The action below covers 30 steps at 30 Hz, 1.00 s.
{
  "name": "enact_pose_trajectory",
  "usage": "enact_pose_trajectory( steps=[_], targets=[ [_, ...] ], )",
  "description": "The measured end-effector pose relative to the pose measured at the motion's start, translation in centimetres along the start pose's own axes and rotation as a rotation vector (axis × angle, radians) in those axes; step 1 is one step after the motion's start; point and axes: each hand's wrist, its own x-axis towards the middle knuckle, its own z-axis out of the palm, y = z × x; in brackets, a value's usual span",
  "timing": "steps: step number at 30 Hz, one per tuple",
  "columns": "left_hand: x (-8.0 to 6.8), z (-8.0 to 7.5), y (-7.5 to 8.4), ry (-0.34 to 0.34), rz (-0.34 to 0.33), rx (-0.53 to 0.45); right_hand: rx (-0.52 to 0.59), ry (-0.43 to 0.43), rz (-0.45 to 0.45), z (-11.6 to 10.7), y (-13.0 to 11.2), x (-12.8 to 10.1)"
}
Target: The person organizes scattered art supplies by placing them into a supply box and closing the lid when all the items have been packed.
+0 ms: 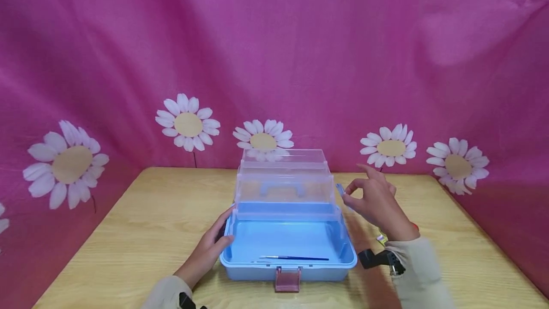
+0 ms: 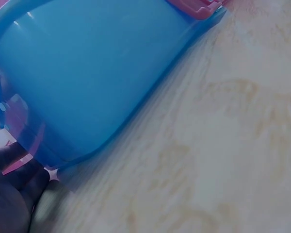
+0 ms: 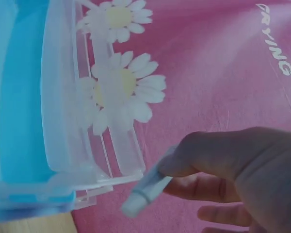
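With the left hand (image 1: pixel 212 247) resting flat against the open box (image 1: pixel 288 242) at mid-worktop (image 1: pixel 128 232), the right hand (image 1: pixel 377 201) pinches a small pale clip (image 3: pixel 145 191) beside the lid and should steady it.

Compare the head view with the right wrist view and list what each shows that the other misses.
Only the head view shows the left hand resting on the blue storage box at its left rim, the thin paintbrush lying inside, the pink latch and the wooden table.

Only the right wrist view shows, close up, the small pale blue piece pinched in the fingers.

Both show the right hand, the raised clear trays and the pink daisy backdrop.
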Motion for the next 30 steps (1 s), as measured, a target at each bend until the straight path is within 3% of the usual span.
enact_pose_trajectory(
  steps=[7, 13, 30],
  targets=[
    [-0.2, -0.1, 0.1, -0.024, 0.044, 0.026, 0.050, 0.067, -0.003, 1.1, 0.0, 0.3],
    [-0.5, -0.3, 0.4, -0.018, 0.040, 0.026, 0.155, -0.020, 0.025, 1.8, -0.1, 0.3],
    [-0.4, -0.4, 0.1, -0.024, 0.020, 0.027, 0.192, -0.114, 0.078, 2.7, -0.4, 0.3]
  ],
)
